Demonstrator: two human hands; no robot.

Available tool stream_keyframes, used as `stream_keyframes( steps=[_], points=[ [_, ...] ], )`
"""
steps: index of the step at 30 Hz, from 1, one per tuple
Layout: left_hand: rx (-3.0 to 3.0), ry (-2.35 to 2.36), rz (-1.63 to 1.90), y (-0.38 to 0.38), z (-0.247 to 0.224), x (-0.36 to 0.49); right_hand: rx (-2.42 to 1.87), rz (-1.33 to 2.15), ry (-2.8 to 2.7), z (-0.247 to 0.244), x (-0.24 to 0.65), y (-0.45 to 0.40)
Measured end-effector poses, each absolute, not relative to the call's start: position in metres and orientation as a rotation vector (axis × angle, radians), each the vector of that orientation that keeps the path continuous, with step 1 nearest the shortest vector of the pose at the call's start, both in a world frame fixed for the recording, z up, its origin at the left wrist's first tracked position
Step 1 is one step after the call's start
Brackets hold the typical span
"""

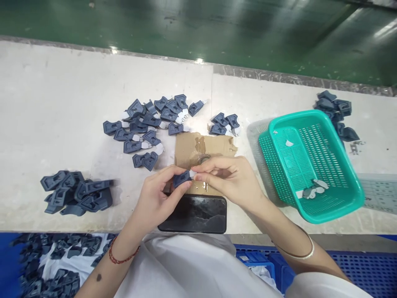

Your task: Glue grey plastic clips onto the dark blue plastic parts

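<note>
Between the thumb and fingers of my left hand [161, 192] is a dark blue plastic part [181, 178]. My right hand [231, 178] pinches a small white piece [192, 174] at the right end of that part; the fingertips hide some of it. Both hands are over a piece of brown cardboard [189, 147], above a black smartphone [198, 213] lying on the table. Beyond the hands lies a group of similar blue parts [133, 147], many with white pieces sticking out. A smaller cluster of such parts [219, 120] sits behind the cardboard.
A green plastic basket [279, 174] at the right holds several small white and grey pieces [313, 190]. Plain blue parts are piled at the left [77, 194] and behind the basket [335, 107]. Below the table edge, more dark parts [62, 281] lie on white material.
</note>
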State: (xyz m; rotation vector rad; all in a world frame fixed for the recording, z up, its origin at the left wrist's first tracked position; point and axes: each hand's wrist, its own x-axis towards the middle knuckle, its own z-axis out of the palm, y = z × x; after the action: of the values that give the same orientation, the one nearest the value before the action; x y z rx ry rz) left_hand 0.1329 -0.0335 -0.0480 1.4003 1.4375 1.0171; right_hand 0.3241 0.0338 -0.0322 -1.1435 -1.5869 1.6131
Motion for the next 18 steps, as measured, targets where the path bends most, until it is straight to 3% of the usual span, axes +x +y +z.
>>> stream_keyframes(
  steps=[8,13,18],
  points=[
    [1.461,1.348,1.07,-0.038,-0.049,0.127,-1.058,1.381,-1.75,-0.02,0.324,0.026],
    [1.874,1.389,0.924,-0.025,-0.029,0.122,-1.025,1.103,-2.002,0.003,0.344,0.015],
    [2.354,1.748,0.789,-0.001,-0.019,0.1,-1.52,0.467,-1.928,0.023,0.42,0.019]
  ],
)
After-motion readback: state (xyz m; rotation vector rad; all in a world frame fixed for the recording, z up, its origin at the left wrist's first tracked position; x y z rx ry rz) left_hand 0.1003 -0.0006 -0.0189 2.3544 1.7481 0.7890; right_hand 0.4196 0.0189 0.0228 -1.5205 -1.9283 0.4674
